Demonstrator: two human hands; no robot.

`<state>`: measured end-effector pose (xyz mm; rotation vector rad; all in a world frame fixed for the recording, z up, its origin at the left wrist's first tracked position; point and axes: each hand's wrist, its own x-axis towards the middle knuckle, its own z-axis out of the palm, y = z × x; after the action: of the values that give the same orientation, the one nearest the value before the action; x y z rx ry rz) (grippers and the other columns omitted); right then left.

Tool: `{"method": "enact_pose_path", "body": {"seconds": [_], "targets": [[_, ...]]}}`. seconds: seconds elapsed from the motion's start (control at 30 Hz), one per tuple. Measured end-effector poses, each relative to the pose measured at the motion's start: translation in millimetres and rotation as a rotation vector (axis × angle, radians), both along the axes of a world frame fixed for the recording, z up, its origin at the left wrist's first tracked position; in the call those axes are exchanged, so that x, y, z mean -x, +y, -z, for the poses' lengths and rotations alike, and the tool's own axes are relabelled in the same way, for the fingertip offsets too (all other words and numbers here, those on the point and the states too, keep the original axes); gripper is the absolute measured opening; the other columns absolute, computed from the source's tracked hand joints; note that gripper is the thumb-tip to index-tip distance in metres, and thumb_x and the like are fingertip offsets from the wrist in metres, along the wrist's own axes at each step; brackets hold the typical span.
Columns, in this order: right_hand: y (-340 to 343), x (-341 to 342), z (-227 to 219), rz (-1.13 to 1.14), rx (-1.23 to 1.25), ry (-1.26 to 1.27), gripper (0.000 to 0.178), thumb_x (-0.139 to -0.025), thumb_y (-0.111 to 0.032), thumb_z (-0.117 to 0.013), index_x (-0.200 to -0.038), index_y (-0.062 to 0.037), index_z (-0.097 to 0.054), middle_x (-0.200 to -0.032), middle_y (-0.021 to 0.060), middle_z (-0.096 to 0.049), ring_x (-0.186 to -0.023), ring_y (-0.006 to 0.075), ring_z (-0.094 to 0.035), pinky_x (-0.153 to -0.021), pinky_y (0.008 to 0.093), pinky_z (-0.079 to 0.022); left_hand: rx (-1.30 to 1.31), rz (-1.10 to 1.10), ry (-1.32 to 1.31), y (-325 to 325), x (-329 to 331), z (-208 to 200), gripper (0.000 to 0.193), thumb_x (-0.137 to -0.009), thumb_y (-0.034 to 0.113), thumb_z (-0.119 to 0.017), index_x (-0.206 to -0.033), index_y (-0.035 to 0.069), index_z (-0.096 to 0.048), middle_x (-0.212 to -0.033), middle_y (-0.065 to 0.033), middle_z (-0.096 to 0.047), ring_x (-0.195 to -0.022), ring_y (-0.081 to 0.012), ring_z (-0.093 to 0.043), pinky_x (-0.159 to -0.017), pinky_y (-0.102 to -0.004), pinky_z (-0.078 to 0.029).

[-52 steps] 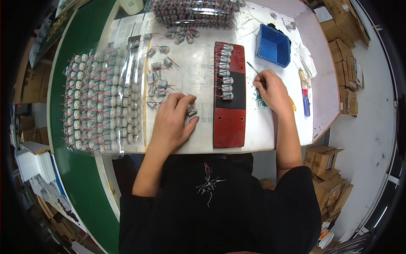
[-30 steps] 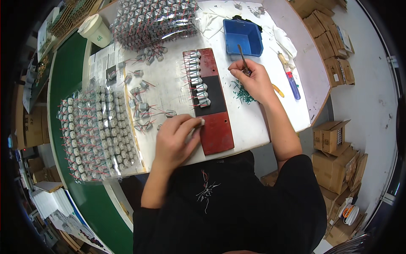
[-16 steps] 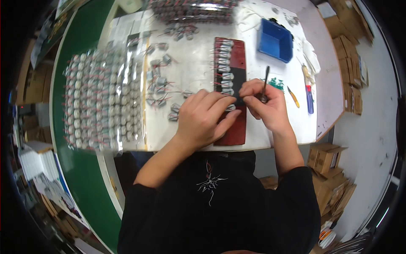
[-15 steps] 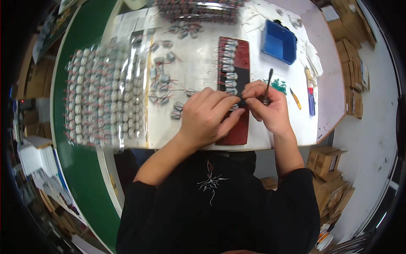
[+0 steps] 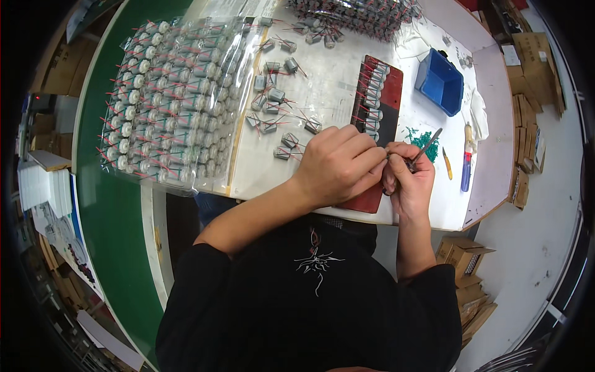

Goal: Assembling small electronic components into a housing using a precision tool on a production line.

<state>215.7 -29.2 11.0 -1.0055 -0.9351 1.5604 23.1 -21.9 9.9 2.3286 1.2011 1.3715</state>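
My left hand point(image 5: 344, 164) is closed in a pinch over the near half of a red and black board point(image 5: 388, 96); whatever its fingertips hold is hidden. Its fingers meet those of my right hand point(image 5: 410, 177). My right hand is closed round a slim dark tool point(image 5: 427, 144) whose flat blade sticks out up and to the right; the rest of it is covered. Along the board's left side stands a row of small silver motors point(image 5: 374, 93) with thin wires. Beside my right hand lies a heap of tiny green pieces point(image 5: 426, 147).
Loose wired motors point(image 5: 273, 95) lie left of the board. Plastic-wrapped motor trays point(image 5: 173, 102) fill the left, with another pack point(image 5: 353, 15) at the back. Rightward are a blue bin point(image 5: 440, 84), a yellow-handled blade point(image 5: 447, 162) and a blue-handled screwdriver point(image 5: 466, 167).
The whole view has shifted, so the table things appear farther right. My hands stay together near the board, and the tool in my right hand now tilts more to the right.
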Motion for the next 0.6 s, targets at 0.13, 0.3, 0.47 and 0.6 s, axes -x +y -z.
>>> {"method": "enact_pose_path", "body": {"seconds": [0.13, 0.3, 0.47, 0.6], "targets": [[2.8, -9.1, -1.8, -0.003, 0.001, -0.067, 0.011, -0.097, -0.004, -0.07, -0.105, 0.0037, -0.066, -0.098, 0.0087, -0.067, -0.055, 0.0062, -0.051, -0.045, 0.0202, -0.037, 0.075, 0.012, 0.021, -1.7, 3.0, -1.0, 0.02, -0.079, 0.018, -0.08, -0.095, 0.012, -0.071, -0.092, -0.0009, -0.067, -0.076, -0.0209, -0.065, -0.064, -0.0338, -0.049], [14.2, -27.8, -7.3, -0.109, 0.059, -0.275, 0.011, -0.097, -0.005, -0.068, -0.105, 0.0025, -0.066, -0.103, 0.009, -0.066, -0.058, 0.0052, -0.052, -0.044, 0.0191, -0.036, 0.195, 0.143, 0.089, -3.4, 12.7, 12.6, 0.022, -0.082, 0.02, -0.079, -0.101, 0.013, -0.071, -0.099, -0.0012, -0.068, -0.08, -0.0218, -0.069, -0.067, -0.0338, -0.054], [18.9, -24.9, -7.4, -0.282, 0.056, -0.415, 0.008, -0.096, -0.004, -0.069, -0.101, 0.0021, -0.068, -0.103, 0.0065, -0.066, -0.061, 0.0043, -0.053, -0.047, 0.0183, -0.037, 0.299, 0.148, -0.01, -3.2, 14.8, 23.2, 0.019, -0.085, 0.019, -0.074, -0.102, 0.013, -0.069, -0.097, -0.0014, -0.068, -0.081, -0.0232, -0.071, -0.066, -0.036, -0.055], [21.4, -23.5, -7.8, -0.312, 0.09, -0.443, 0.008, -0.095, -0.006, -0.071, -0.098, 0.0015, -0.069, -0.1, 0.0038, -0.066, -0.063, 0.0041, -0.053, -0.05, 0.0188, -0.038, 0.381, 0.15, -0.028, -3.3, 14.0, 20.8, 0.02, -0.086, 0.018, -0.074, -0.104, 0.013, -0.07, -0.098, -0.0024, -0.069, -0.077, -0.0261, -0.07, -0.065, -0.037, -0.056]]}}
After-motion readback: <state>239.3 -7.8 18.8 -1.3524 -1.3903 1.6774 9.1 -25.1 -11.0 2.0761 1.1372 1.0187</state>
